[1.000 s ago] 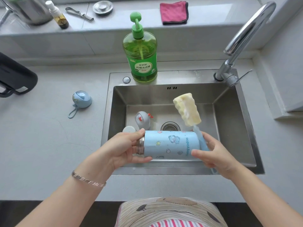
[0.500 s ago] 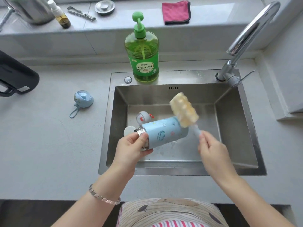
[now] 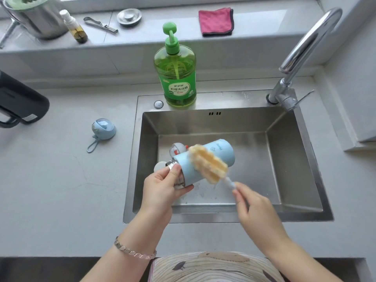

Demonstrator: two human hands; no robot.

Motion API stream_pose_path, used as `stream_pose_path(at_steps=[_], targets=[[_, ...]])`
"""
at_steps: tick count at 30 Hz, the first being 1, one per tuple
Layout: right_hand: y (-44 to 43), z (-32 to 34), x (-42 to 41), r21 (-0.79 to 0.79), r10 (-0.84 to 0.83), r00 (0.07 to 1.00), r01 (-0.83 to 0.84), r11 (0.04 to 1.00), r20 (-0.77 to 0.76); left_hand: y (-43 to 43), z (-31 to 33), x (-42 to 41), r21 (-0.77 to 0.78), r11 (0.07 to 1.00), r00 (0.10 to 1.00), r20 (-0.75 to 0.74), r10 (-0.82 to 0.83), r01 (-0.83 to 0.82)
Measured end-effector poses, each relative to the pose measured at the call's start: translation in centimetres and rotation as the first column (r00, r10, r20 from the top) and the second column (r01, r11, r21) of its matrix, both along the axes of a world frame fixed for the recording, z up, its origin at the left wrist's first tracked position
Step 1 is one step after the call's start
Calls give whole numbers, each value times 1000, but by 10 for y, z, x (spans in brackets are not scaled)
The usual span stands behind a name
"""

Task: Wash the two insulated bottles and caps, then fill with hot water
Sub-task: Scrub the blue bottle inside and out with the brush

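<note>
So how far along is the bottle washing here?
Early. Done: blue bottle uncapped, a blue cap on the counter. In hand: left hand grips its neck over the sink; right hand holds the sponge brush against its outside. Left: caps, second bottle, rinsing, hot-water filling; tap not running.

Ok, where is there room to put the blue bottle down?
Bare counter left of the sink, nearer than the blue cap. The sink's right half, below the faucet, is bare too. Its left side is crowded: a grey cap lies there.

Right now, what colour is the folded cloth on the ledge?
The folded cloth is pink with a dark edge; head view.
</note>
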State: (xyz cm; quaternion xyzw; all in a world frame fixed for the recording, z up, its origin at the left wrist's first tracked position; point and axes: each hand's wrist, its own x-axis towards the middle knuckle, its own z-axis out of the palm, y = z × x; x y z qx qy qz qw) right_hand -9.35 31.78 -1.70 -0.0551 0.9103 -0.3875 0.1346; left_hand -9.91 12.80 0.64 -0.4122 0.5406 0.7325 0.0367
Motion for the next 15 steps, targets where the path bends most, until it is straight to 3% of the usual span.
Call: stream_pose_path(at_steps=[2,5,7,10,12,14,15], targets=[[8,-7,-12,19,-121,992,120,993,20,0,1,-2,8,1000,1000,5,22,-22],[-6,-2,6,18,60,996,-59,998,-70,1,2,-5,36,998,999,9,52,-53],[-6,5,8,9,106,994,-106,994,-38,2,4,-5,41,998,999,-2,44,-44],[12,-7,-17,50,-76,995,80,996,-65,2,6,-4,14,1000,1000,-15,24,-23],[4,-2,-9,115,26,983,-5,993,-180,1,8,-4,30,998,999,-16,46,-46],[-8,3,10,81,145,973,-132,988,-178,1,10,-4,66,996,998,-20,59,-57],[-6,4,9,74,127,977,-116,990,-172,0,11,-4,83,995,998,-22,59,-57]])
